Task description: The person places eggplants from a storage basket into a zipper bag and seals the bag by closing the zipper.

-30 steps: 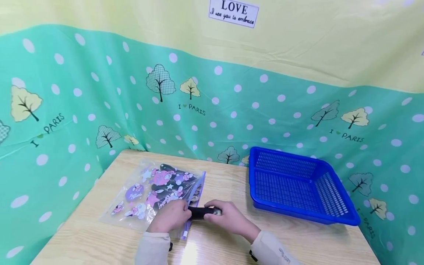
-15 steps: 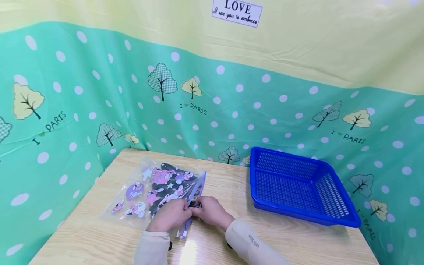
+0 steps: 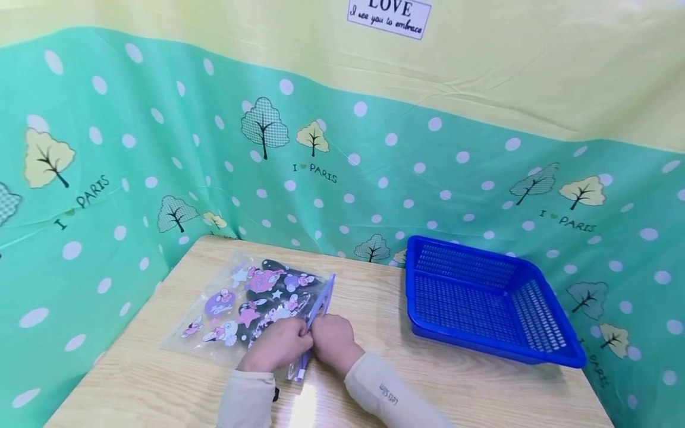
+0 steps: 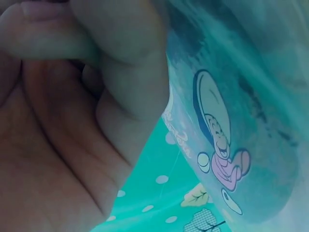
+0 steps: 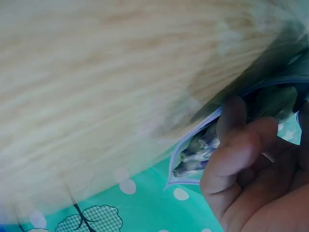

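A clear zip bag (image 3: 187,348) with a purple slider edge and cartoon prints lies on the table, its mouth facing right. Dark, long eggplants (image 5: 190,166) lie inside, stem ends showing at the mouth in the right wrist view. My left hand (image 3: 280,342) pinches the near part of the bag's mouth; its fingers look curled in the left wrist view. Right beside it, my right hand (image 3: 334,339) is at the opening, fingers curled against the stem end of another eggplant (image 5: 277,104) within the mouth. The head view hides that eggplant behind the hands.
A blue plastic basket (image 3: 492,349) with mesh sides stands on the right of the wooden table (image 3: 369,297). A green and yellow printed curtain (image 3: 342,196) hangs around the table's back and sides.
My right hand has moved left to the bag's mouth, taking the eggplant from partly outside to inside the opening. The left hand has kept its hold on the bag.
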Demonstrator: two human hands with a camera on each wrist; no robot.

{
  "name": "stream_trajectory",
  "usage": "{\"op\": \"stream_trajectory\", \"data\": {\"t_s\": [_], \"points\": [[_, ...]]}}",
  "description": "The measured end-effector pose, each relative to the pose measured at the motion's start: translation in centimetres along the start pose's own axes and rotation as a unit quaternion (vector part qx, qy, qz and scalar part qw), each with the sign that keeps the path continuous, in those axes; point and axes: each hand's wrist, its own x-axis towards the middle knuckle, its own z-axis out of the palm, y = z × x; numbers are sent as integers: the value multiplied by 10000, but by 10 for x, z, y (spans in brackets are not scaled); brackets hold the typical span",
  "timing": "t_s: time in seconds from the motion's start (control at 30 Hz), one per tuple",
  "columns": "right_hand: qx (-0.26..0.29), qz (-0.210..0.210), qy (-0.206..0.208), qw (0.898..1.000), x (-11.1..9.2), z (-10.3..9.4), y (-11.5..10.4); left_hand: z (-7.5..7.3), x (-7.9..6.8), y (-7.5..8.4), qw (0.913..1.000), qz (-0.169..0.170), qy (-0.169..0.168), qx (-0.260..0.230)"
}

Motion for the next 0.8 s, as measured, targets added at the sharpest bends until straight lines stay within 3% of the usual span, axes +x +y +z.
{"op": "stream_trajectory", "data": {"t_s": [0.1,0.3,0.6,0.7,0.8], "points": [[163,-105,-40,9998,-2,-3,2,1,2,-1,10000,-70,-50,-23],[1086,-264,-400,9929,-5,-7,11,1,2,-2,9997,-182,-151,-14],[738,-459,-75,9962,2,-5,7,-1,1,0,10000,-29,-56,36],[793,-428,-200,9957,4,-5,6,-1,1,-1,10000,-80,-54,-19],[1195,-259,-459,9914,2,-7,10,1,1,-2,9996,-183,-202,-59]]}}
